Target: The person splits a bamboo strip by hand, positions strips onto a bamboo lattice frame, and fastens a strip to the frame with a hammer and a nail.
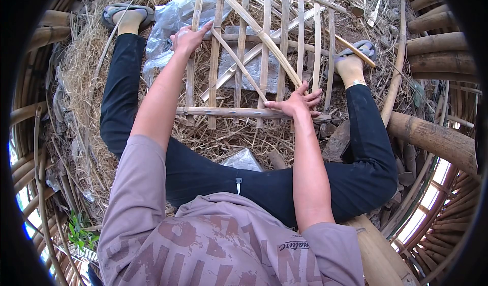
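A lattice frame of split bamboo (239, 112) lies between my legs, its several upright slats joined by cross bars. My left hand (187, 39) is closed around a slat on the left side, one digit stretched to the upper end of a short diagonal bamboo strip (238, 62). My right hand (299, 104) rests near the lower right corner with fingers spread. Its thumb reaches the lower end of the short strip. A longer diagonal strip (259, 31) runs from the top left down to the right fingers. The undersides of both hands are hidden.
A clear plastic bag (170, 16) lies beside my left hand. Under the frame is a grey flat block (254, 72). Dry straw (86, 77) covers the ground. Thick bamboo poles (432, 138) stand at the right, and a loose stick (356, 52) crosses near my right foot.
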